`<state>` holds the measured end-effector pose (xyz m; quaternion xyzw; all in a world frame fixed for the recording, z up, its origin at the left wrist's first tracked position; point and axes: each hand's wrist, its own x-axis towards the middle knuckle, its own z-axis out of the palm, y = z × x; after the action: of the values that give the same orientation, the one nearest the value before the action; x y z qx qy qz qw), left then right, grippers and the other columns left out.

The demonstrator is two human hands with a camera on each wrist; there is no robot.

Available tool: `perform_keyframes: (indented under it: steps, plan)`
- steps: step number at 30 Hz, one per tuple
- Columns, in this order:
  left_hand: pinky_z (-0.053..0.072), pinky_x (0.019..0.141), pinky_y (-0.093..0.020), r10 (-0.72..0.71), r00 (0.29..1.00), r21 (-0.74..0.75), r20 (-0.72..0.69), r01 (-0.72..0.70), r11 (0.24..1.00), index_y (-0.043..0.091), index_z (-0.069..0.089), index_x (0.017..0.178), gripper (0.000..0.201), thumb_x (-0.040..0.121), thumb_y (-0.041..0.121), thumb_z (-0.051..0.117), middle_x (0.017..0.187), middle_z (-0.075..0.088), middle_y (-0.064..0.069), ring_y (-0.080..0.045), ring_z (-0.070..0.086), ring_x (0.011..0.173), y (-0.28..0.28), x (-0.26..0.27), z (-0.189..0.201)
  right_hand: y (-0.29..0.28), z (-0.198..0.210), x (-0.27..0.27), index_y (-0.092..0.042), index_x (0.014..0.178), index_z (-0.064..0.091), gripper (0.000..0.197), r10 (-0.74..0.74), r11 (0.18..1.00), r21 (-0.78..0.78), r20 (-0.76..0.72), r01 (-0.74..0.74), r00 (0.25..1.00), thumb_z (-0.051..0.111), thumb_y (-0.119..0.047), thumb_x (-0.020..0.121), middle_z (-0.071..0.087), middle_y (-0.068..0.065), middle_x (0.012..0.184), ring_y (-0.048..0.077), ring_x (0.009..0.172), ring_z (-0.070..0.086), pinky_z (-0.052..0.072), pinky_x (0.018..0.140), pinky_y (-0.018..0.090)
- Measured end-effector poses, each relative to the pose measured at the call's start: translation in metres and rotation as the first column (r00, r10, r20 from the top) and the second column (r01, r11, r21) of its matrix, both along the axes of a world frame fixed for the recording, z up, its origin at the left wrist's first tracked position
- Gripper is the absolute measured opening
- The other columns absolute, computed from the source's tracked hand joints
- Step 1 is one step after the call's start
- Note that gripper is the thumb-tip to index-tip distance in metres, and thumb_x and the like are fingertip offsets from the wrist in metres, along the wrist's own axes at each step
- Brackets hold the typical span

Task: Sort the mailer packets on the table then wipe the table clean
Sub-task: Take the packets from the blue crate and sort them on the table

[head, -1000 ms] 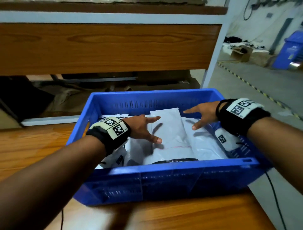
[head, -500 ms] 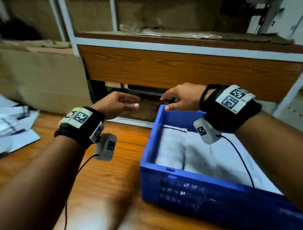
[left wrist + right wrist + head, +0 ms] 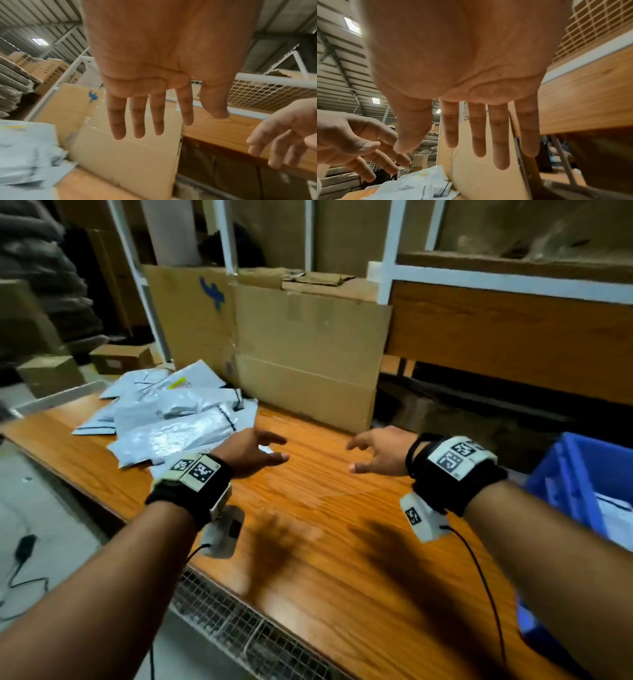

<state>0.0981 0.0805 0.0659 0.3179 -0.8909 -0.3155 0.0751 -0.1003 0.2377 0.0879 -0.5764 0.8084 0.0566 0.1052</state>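
Step in hand, judged: reaching for the next batch from the pile of grey mailer packets (image 3: 171, 419), which lies at about 10 o'clock on the wooden table (image 3: 342, 542), against the cardboard box (image 3: 301, 354). To do it well, slide fingers under the top packets and lift a shallow stack; the film looks slippery, so a deep grab could spill. The blue crate (image 3: 565, 484), at 3 o'clock, already holds packets. Left hand (image 3: 251, 453) hovers above the table just beside the pile, palm down, fingers extended, holding nothing. Right hand (image 3: 380, 451) hovers alongside, fingers loosely spread, also empty.
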Motion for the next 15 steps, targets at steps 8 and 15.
perform_keyframes:
  steps: [8,15]
  plan:
    - [0.036,0.099,-0.026,0.137,0.977,-0.034,0.164,-0.133,0.991,0.025,0.057,0.131,0.048,0.087,0.044,0.064,0.141,0.051,-0.002,-0.019,0.047,0.129,-0.109,0.064,-0.057,-0.118,-0.077,0.034,-0.032,0.145,0.033,0.064,0.026,0.987,0.152,0.100,-0.042,0.995,0.054,-0.057,0.090,0.042,0.005,0.147,0.025,0.128,0.045,0.042,0.100,0.037]
    - [0.034,0.099,-0.025,0.174,0.958,-0.094,0.230,-0.156,0.983,0.024,0.057,0.131,0.042,0.091,0.036,0.061,0.141,0.051,-0.004,-0.024,0.047,0.129,-0.209,0.051,-0.072,-0.239,-0.116,0.037,-0.029,0.148,0.031,0.068,0.073,0.995,0.048,0.170,-0.083,0.983,0.058,-0.052,0.089,0.039,0.008,0.147,0.026,0.133,0.039,0.035,0.103,0.033]
